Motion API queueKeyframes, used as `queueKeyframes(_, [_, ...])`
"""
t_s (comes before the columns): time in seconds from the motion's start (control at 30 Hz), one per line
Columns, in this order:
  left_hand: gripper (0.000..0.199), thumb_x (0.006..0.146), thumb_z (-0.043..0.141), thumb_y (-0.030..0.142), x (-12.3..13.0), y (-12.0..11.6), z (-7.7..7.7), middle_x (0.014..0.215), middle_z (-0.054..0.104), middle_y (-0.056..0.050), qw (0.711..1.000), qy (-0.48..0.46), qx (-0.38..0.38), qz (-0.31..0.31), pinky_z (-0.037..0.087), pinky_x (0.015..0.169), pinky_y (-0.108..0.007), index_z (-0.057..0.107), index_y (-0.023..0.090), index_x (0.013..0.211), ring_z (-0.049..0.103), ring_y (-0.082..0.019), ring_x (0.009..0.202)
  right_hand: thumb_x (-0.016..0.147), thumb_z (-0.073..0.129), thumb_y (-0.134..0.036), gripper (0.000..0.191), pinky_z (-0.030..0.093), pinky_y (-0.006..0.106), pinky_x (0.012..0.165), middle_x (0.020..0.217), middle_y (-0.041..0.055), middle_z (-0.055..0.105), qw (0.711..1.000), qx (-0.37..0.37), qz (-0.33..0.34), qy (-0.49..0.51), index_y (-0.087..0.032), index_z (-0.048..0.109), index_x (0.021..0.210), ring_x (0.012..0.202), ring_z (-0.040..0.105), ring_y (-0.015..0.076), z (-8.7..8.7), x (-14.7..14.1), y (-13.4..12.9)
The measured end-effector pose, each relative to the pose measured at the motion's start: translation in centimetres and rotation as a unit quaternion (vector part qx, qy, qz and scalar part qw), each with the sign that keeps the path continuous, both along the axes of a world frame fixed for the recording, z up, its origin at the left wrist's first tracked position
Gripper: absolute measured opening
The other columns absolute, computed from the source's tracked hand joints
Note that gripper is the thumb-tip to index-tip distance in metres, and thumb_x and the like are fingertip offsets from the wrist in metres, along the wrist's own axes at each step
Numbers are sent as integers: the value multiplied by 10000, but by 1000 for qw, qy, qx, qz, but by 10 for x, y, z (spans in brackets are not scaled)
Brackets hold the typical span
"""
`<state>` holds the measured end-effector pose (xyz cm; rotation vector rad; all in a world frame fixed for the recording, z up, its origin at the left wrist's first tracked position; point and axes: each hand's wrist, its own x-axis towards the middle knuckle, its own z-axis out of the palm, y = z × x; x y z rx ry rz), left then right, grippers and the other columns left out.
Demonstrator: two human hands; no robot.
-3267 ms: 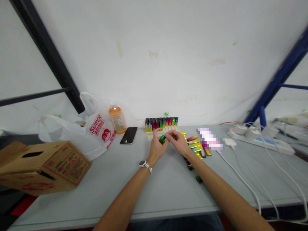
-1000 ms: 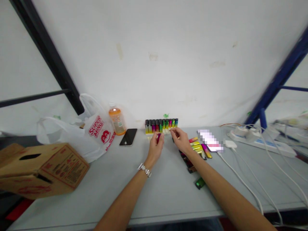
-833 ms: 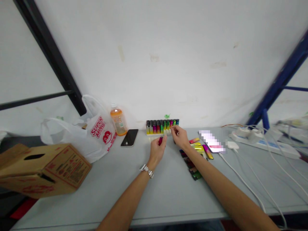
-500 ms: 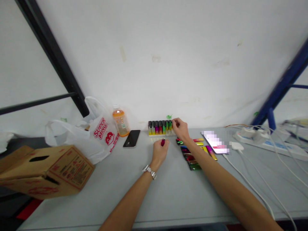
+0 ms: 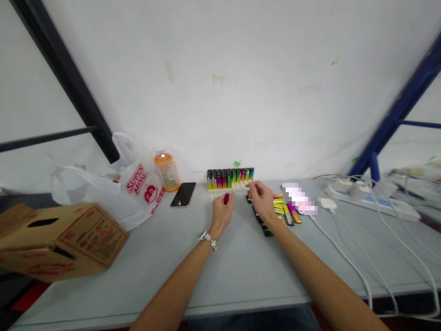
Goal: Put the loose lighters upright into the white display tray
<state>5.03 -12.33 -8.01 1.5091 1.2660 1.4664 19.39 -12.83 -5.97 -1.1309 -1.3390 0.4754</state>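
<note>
Several colourful lighters stand upright in a pale rack against the wall, closely grouped at its left and in a back row at its right. My left hand, with a silver watch on the wrist, is closed on a dark purple-red lighter just in front of the rack. At the rack's front right corner, my right hand has its fingers pinched together; whether anything is between them is hidden. Loose lighters lie on the table under and beside that hand, partly covered by it.
On the left are a cardboard box, a white plastic bag, an orange drink bottle and a dark phone. A lit phone, a white charger, cables and a power strip occupy the right.
My right hand has drawn back and down from the rack's back row, where more lighters now show upright at the right. My left hand keeps its lighter. The view has shifted slightly.
</note>
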Motion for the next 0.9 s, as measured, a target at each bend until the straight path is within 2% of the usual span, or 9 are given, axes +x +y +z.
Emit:
queueKeyframes(0.2, [366, 805, 536, 385, 3, 3, 0, 479, 362, 62, 1000, 14, -7, -1, 230, 499, -241, 422, 196, 513, 325, -94, 491, 895, 494, -517, 345, 402, 257, 520, 565, -26, 500, 999, -20, 39, 5, -211, 628, 809, 536, 497, 149, 0, -3, -3])
queueKeyframes(0.33, [380, 840, 529, 414, 4, 2, -1, 509, 383, 59, 999, 26, 19, -2, 236, 507, -234, 450, 185, 548, 343, -93, 515, 859, 565, -524, 319, 416, 260, 536, 626, -11, 545, 996, -24, 87, -7, -214, 632, 828, 572, 516, 150, -3, -8, -1])
queueKeyframes(0.4, [366, 845, 557, 441, 3, 2, -3, 545, 438, 51, 998, 40, 37, -20, 262, 515, -227, 496, 173, 603, 381, -95, 535, 828, 615, -532, 328, 423, 263, 535, 691, 3, 589, 992, -33, 121, -8, -212, 655, 885, 591, 531, 153, -6, -11, 0])
queueKeyframes(0.5, [228, 808, 638, 377, 3, 1, -7, 635, 548, 30, 995, 71, 49, -58, 338, 544, -217, 587, 158, 769, 469, -104, 573, 785, 672, -537, 357, 459, 273, 561, 744, 13, 624, 986, -53, 161, 0, -210, 674, 928, 610, 561, 157, -8, -15, 1])
queueKeyframes(0.6, [219, 792, 657, 316, 4, 1, -10, 689, 587, 20, 992, 83, 38, -92, 398, 571, -223, 582, 164, 931, 529, -117, 595, 753, 712, -523, 360, 492, 279, 594, 790, 20, 657, 980, -61, 186, 30, -199, 667, 904, 625, 591, 152, -10, -15, 2])
queueKeyframes(0.67, [304, 793, 655, 295, 3, 2, -12, 748, 608, 10, 990, 84, 34, -105, 448, 621, -245, 532, 171, 1041, 575, -136, 652, 735, 731, -514, 365, 489, 271, 568, 797, 23, 673, 980, -68, 181, 54, -192, 653, 887, 596, 589, 141, -9, -11, 6])
queueKeyframes(0.77, [481, 762, 684, 247, 1, 4, -16, 1027, 626, -74, 989, 120, 71, -51, 508, 802, -339, 460, 174, 1181, 616, -200, 931, 733, 727, -502, 359, 491, 270, 551, 747, 22, 677, 988, -62, 122, 74, -188, 634, 878, 579, 602, 147, -6, 4, 18])
queueKeyframes(0.83, [436, 784, 653, 206, 1, 6, -19, 1151, 582, -108, 979, 173, 100, -28, 499, 908, -401, 483, 175, 1184, 574, -231, 1074, 753, 704, -487, 347, 507, 281, 584, 729, 26, 681, 995, -41, 68, 66, -185, 633, 909, 622, 640, 169, -3, 17, 32])
queueKeyframes(0.9, [291, 842, 560, 149, 1, 6, -21, 1149, 587, -98, 963, 231, 123, -67, 474, 988, -433, 545, 181, 1130, 553, -231, 1117, 766, 682, -458, 317, 519, 294, 625, 742, 35, 689, 999, -18, 23, 38, -179, 633, 909, 664, 670, 187, -2, 31, 49])
